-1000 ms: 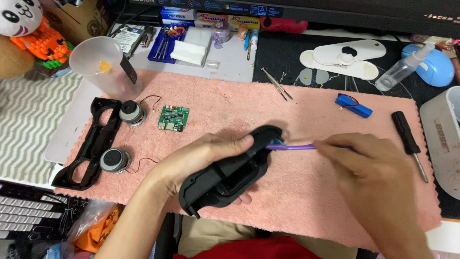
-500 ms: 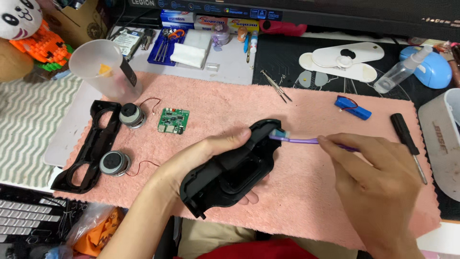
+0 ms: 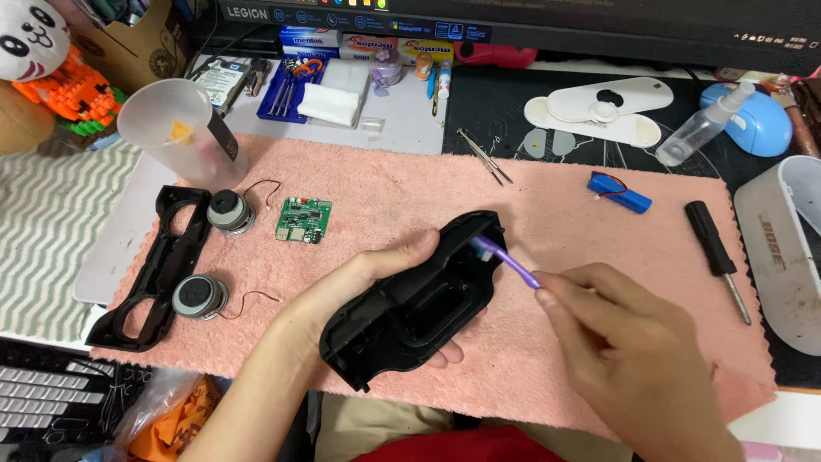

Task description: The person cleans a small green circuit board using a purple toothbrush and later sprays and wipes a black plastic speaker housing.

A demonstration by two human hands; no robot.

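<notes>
**Brush head at the top end of a black shell, held over the pink towel**

Left hand point(image 3: 376, 282): grip closed around the black plastic housing point(image 3: 410, 304), thumb along its upper edge, fingertips showing beneath the lower edge. Housing is tilted, hollow side up, raised just above the pink towel point(image 3: 547, 214) that covers the middle of the desk point(image 3: 410, 115).

Right hand point(image 3: 629, 342): grip pinched shut on the handle of a purple toothbrush point(image 3: 506, 263). Bristle end sits against the inside of the housing's upper right corner.

On the towel, left of the hands: green circuit board point(image 3: 304, 220), two round speaker drivers point(image 3: 229, 211) with thin wires, and a black frame point(image 3: 158, 269) with two round openings.

On the towel, right: blue battery pack point(image 3: 620, 192) and black-handled screwdriver point(image 3: 714, 248), both well apart from the hands.

Beyond the towel: translucent cup point(image 3: 180, 133), clear spray bottle point(image 3: 701, 133).
</notes>
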